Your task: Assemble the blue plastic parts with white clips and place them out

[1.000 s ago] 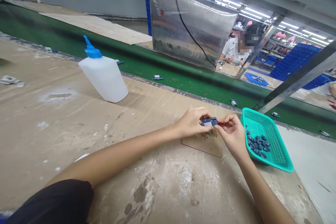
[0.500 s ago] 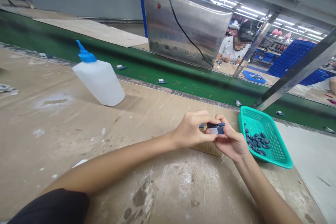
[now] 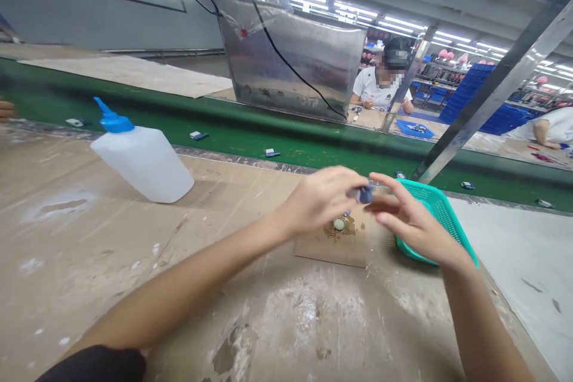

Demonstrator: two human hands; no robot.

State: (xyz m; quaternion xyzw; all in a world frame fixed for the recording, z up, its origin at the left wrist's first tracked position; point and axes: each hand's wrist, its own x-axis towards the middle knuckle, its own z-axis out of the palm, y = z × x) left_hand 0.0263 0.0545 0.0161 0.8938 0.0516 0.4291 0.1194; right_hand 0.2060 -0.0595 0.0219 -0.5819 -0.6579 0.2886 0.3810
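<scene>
Standing beside the scuffed bench [image 3: 134, 262], one sees both forearms reach away from the body and meet above a cardboard scrap [image 3: 322, 248] bearing a glue dab [image 3: 339, 224]. The left hand [image 3: 320, 200] pinches a small blue part [image 3: 366, 193] at its fingertips, clear of the card; blur hides the part's long axis. The right hand [image 3: 412, 221] lies just to the part's right, fingers spread and holding nothing; whether a fingertip touches it cannot be told. Behind that hand sits a teal basket [image 3: 436, 200], farther left a white bottle [image 3: 143, 161], then the green belt [image 3: 313, 146].
</scene>
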